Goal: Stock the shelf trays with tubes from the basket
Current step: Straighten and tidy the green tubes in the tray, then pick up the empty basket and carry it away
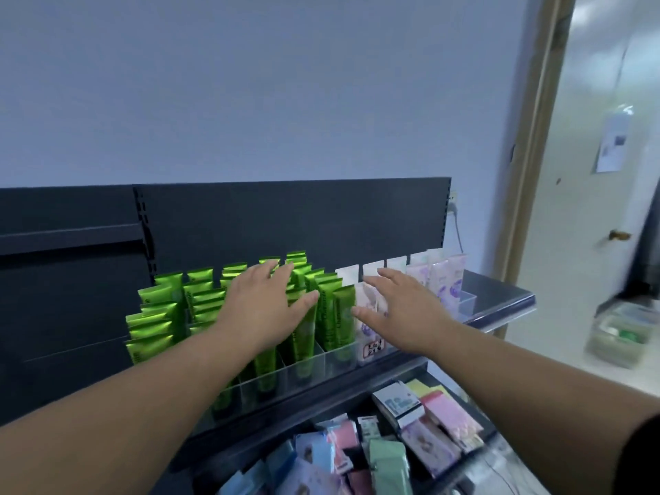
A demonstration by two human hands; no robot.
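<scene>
Clear shelf trays [303, 373] on a dark shelf hold rows of upright green tubes [160, 316] on the left and white and lilac tubes [421, 276] on the right. My left hand [264, 301] hovers flat, fingers spread, over the green tubes, and holds nothing. Beside it, my right hand [403, 309] is spread open over the white tubes at the tray's front, and it is empty too. Whether either palm touches the tube tops cannot be told. The basket is out of view.
A lower shelf [460, 466] below carries mixed packets and small boxes [396, 405]. The dark back panel [285, 216] rises behind the trays. The shelf's right end [500, 298] is bare metal. A door and a clear bin [621, 334] on the floor lie to the right.
</scene>
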